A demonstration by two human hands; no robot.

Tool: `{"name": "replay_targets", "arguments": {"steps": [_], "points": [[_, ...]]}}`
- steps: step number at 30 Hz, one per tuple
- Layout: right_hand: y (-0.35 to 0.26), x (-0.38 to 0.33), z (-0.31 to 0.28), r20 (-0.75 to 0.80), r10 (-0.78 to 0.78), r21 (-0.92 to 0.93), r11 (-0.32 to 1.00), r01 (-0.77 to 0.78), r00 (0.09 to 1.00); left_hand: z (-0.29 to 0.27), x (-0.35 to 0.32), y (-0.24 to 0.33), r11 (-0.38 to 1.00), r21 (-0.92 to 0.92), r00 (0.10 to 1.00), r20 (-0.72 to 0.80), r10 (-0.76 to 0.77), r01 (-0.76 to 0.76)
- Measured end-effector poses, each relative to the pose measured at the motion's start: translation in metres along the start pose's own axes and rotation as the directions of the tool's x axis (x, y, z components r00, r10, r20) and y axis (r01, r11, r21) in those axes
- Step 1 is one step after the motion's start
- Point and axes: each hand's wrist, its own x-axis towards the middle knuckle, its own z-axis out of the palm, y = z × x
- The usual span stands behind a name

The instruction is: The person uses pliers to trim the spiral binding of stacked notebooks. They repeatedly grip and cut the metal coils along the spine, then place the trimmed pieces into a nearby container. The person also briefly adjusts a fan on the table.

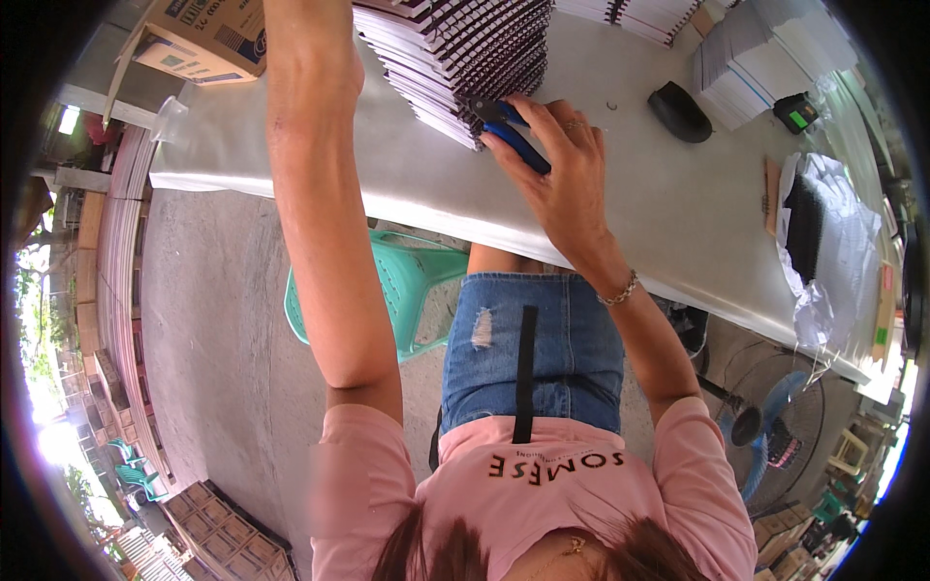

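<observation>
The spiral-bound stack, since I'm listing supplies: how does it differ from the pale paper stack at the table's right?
Binding: dark coils edge the spiral-bound stack; none show on the pale paper stack.
Layers: the spiral-bound stack's look loose and stepped, the pale paper stack's tightly packed.
Handling: the right hand holds blue-handled pliers at the spiral-bound stack, well apart from the pale paper stack.
Shared: both sit on the table.

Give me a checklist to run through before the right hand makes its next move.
1. Blue-handled pliers held in the right hand: ok.
2. Plier tips at the coil-bound edge of the notebook stack: ok.
3. Tips gripping a coil: cannot tell, too small.
4. Left hand's hold: cannot tell; the left forearm runs past the top edge.
5. Black object on the table apart from the stack: ok.
</observation>
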Motion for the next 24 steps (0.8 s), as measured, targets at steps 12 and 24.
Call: {"name": "replay_targets", "arguments": {"steps": [12,24], "points": [[-0.004,0.009,-0.022,0.24,0.167,0.325,0.914,-0.242,0.956,0.009,-0.001,0.006,0.999,0.024,0.997,-0.073,-0.034,0.036],[-0.004,0.0,-0.015,0.036,-0.037,-0.125,0.991,0.041,0.999,0.005,0.007,0.001,0.994,-0.02,0.993,-0.047,-0.112,0.112]]}}
